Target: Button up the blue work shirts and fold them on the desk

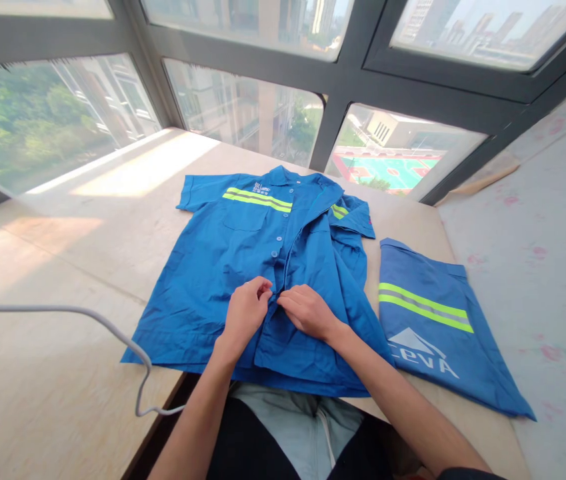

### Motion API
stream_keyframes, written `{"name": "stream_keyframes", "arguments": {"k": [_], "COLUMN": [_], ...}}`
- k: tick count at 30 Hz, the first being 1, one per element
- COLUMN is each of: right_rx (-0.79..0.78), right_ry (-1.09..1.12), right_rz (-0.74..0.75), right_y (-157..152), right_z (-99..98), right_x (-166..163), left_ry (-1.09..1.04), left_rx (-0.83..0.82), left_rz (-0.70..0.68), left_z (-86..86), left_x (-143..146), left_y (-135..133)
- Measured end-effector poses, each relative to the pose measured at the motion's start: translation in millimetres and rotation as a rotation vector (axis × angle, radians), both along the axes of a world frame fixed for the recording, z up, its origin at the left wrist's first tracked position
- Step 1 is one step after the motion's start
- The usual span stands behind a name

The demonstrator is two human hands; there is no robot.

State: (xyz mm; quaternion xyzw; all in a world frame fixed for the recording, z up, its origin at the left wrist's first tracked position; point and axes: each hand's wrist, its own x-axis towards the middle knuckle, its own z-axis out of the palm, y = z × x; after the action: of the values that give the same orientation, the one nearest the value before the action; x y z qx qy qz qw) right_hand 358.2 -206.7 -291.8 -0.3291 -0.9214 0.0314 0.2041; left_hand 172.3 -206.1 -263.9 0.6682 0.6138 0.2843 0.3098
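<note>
A blue short-sleeved work shirt lies spread out with its collar away from me. Yellow-green and grey reflective bands cross its chest, and several buttons show down the front placket. The upper front hangs unfastened, its right-hand panel partly folded back. My left hand is closed on the placket at the lower front, fingertips pinching the cloth. Close beside it, my right hand pinches the edge of the other front panel. The fingertips of both hands almost meet; whatever button lies between them is hidden.
To the right lies a folded blue garment with a reflective band and white lettering. A grey-white cable curves over the pale ledge on the left. Windows with dark frames stand behind, and a flowered wall bounds the right.
</note>
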Motion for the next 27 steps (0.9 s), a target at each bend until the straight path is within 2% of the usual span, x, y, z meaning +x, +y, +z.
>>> {"name": "stream_keyframes", "arguments": {"k": [3, 5, 8, 12, 16, 20, 23, 27], "right_rx": [-0.018, -0.067, -0.132, -0.119, -0.043, 0.011, -0.016, -0.054], "right_ry": [-0.121, -0.211, -0.340, -0.411, -0.318, -0.118, 0.014, 0.027], "right_rz": [-0.052, -0.090, -0.151, -0.153, -0.063, 0.025, 0.056, 0.125], "right_y": [6, 11, 17, 23, 26, 25, 24, 25], "right_z": [7.5, 16.1, 32.1, 46.5, 42.3, 31.8, 28.3, 23.8], "right_x": [0, -1, -4, -8, -2, 16, 26, 22], "left_ry": [-0.015, -0.096, -0.262, -0.379, -0.471, -0.516, -0.471, -0.436], "left_rx": [-0.025, -0.062, -0.108, -0.092, -0.095, -0.134, -0.151, -0.169], "left_rz": [-0.060, -0.086, -0.059, -0.019, -0.007, 0.011, 0.030, -0.003], "left_z": [-4.9, -10.1, -19.8, -28.9, -30.5, -29.9, -28.1, -20.9], "left_x": [3, 3, 2, -2, -7, -8, -4, 4], "left_y": [3, 5, 6, 7, 7, 8, 9, 8]}}
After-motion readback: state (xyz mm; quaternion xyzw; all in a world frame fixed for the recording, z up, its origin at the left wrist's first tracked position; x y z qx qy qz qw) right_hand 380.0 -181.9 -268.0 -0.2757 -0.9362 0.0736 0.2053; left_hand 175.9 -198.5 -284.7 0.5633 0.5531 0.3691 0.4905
